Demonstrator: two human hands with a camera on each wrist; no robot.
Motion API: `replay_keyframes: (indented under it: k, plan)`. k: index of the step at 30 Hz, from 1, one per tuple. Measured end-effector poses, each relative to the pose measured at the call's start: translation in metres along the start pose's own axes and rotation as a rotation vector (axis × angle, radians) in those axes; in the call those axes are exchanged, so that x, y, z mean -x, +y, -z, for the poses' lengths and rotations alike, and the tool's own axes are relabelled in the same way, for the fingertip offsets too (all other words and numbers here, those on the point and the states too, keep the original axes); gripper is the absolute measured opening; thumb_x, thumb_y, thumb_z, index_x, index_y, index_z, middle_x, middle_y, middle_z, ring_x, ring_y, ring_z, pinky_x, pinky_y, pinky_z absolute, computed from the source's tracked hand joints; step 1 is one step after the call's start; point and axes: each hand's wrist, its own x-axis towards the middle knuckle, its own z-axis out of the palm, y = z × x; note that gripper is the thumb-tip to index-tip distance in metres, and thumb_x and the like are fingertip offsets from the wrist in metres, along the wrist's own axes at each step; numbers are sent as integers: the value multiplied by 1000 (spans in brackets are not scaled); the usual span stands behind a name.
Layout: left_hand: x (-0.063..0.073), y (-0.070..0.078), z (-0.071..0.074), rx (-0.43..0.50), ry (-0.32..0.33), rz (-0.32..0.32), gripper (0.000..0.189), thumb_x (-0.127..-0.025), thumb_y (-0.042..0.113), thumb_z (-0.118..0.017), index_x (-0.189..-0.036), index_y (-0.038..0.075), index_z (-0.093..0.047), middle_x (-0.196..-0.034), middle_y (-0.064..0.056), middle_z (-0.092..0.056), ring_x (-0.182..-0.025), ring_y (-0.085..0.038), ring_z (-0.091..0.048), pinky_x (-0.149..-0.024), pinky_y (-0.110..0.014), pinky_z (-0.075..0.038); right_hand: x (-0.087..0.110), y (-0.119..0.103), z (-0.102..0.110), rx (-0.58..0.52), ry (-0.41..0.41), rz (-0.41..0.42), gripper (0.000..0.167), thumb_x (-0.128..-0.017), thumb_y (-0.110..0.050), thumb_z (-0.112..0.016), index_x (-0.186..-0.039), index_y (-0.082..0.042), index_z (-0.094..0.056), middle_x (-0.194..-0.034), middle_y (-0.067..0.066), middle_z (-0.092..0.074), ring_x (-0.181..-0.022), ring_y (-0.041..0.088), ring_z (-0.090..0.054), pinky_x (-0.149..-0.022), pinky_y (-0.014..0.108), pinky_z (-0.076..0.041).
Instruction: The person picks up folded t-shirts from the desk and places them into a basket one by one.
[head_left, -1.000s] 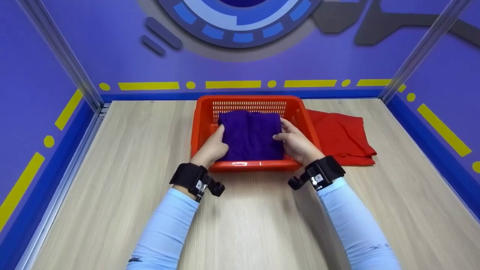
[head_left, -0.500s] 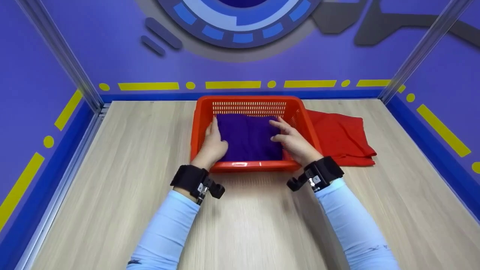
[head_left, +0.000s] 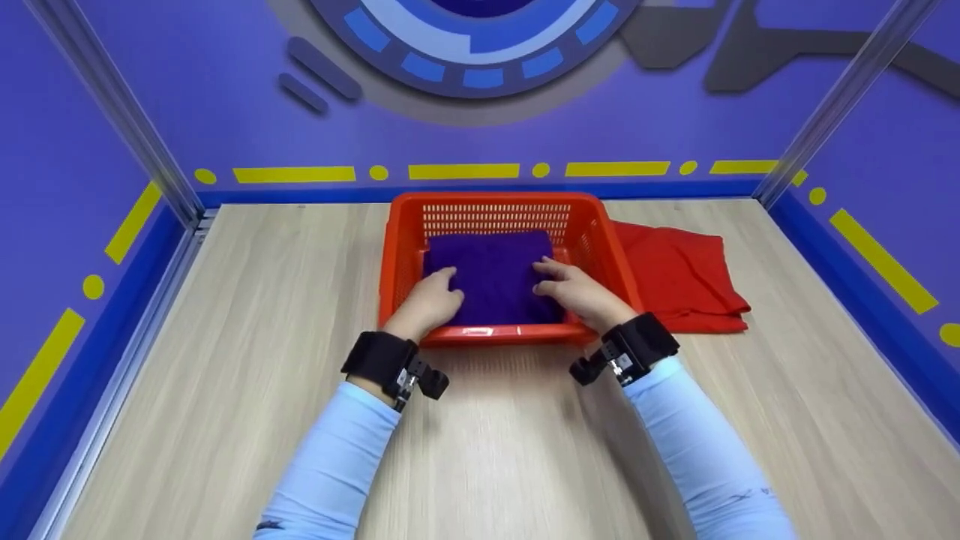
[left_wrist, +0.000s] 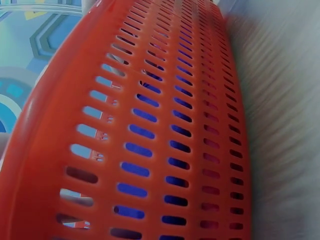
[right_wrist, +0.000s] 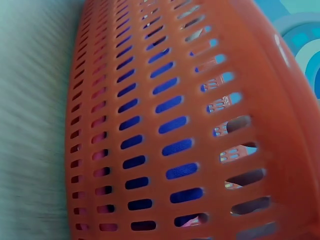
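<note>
- The purple cloth point(head_left: 495, 274) lies folded inside the orange-red basket point(head_left: 487, 334); a second ago it was held between both hands, and its far edge now sits lower against the slotted back wall.
- The left hand point(head_left: 427, 304) gripped the cloth's left edge a second ago and lay along that edge half a second ago; now its loose fingers are over the cloth's left part, holding nothing.
- The right hand point(head_left: 585, 294) has let go of the right edge too: its relaxed, slightly spread fingertips reach over the cloth's right part. Whether they press on it, I cannot tell.
- The cloth's right edge has shifted a little to the left, leaving more of the basket's floor and right wall in sight.
- The basket has stayed in place on the wood-patterned counter point(head_left: 480, 450), as has the red cloth point(head_left: 675, 277) just to its right.
- Both wrist views now show the basket's slotted side walls up close, with the purple cloth visible through the slots; the fingers cannot be made out clearly there.
</note>
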Motion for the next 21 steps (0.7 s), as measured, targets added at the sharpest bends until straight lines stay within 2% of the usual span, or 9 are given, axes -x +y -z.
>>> replay_keyframes:
  k: [2,4,7,9,11,13,17,21]
  plan:
    - [0,0,0,-1,26,-13,54,-103,10,-47,-155,-2,-36,-158,-19,-38,-146,-31,-35,-119,-43,-30,0,0,0,26,2,4,59,-97,-8,-57,-154,1,-40,-168,14,-17,-153,29,-13,-124,43,-18]
    - [-1,-1,0,6,71,-44,52,-102,9,-48,-152,0,-42,-155,-19,-44,-130,-32,-52,-111,-43,-40,0,-1,1,55,0,6,59,-98,-9,-56,-153,1,-40,-168,15,-18,-153,30,-14,-124,44,-17]
    - [-2,-2,0,44,175,-102,46,-100,6,-50,-146,2,-52,-149,-19,-51,-122,-32,-56,-105,-43,-44,-1,-1,1,92,0,12,58,-98,-11,-56,-153,0,-41,-167,16,-19,-153,30,-15,-124,45,-16]
    - [-2,-4,1,82,251,-143,44,-99,3,-51,-142,2,-57,-146,-19,-53,-122,-32,-55,-105,-44,-44,-1,-2,1,109,1,19,57,-99,-11,-56,-152,1,-42,-167,17,-21,-153,31,-16,-124,46,-16]
    - [-1,-5,2,102,333,-184,42,-98,2,-51,-140,3,-59,-146,-19,-51,-137,-31,-46,-112,-42,-39,-1,-2,1,127,2,22,55,-99,-11,-56,-152,1,-44,-166,16,-22,-153,31,-17,-124,47,-15]
    - [1,-8,3,100,414,-230,42,-98,1,-51,-139,2,-59,-147,-19,-50,-137,-32,-46,-113,-42,-38,-1,-2,1,142,0,22,54,-100,-12,-55,-151,0,-45,-166,16,-23,-153,32,-18,-124,47,-15]
    - [6,-13,5,10,580,-347,42,-96,-1,-51,-137,-1,-59,-147,-21,-48,-135,-35,-47,-112,-44,-40,-1,-1,1,153,1,27,52,-100,-13,-55,-150,0,-46,-165,16,-25,-152,32,-21,-124,48,-16]
    - [11,-18,5,-129,691,-429,44,-95,-1,-52,-139,-3,-56,-145,-22,-49,-134,-37,-47,-110,-47,-42,1,-2,1,133,11,26,52,-100,-13,-55,-150,-2,-47,-162,17,-32,-145,31,-32,-122,47,-22]
